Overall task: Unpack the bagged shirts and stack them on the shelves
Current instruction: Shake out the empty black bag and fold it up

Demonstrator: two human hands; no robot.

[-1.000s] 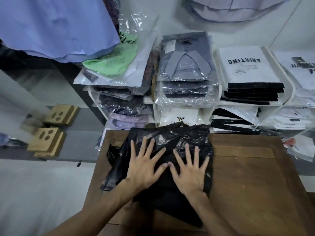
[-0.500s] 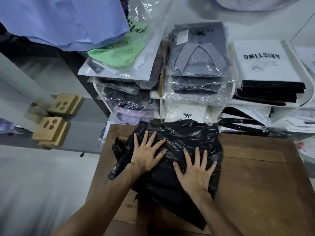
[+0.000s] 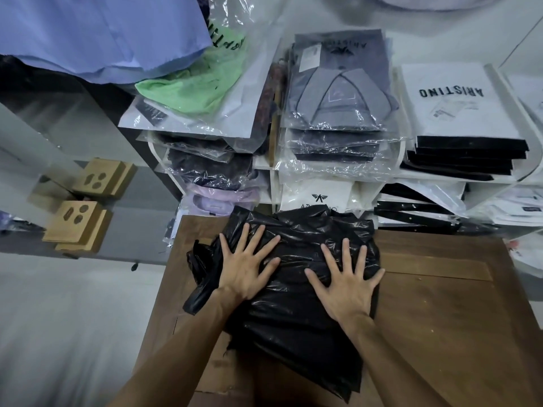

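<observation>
Left hand (image 3: 245, 267) and right hand (image 3: 346, 284) flat, fingers spread, pressing crinkled black plastic bag (image 3: 296, 312) on brown wooden table (image 3: 440, 318); nothing gripped.

Single head view, looking steeply down, close over wooden table (image 3: 440, 333), facing shelves (image 3: 271, 183)

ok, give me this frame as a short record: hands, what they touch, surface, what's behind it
left hand: left hand flat, fingers spread, pressing on the bag
right hand: right hand flat, fingers spread, pressing on the bag
object: crumpled black plastic bag, contents hidden
surface: brown wooden table
behind: white shelves stacked with clear-bagged folded shirts
task state: bag not yet opened
</observation>
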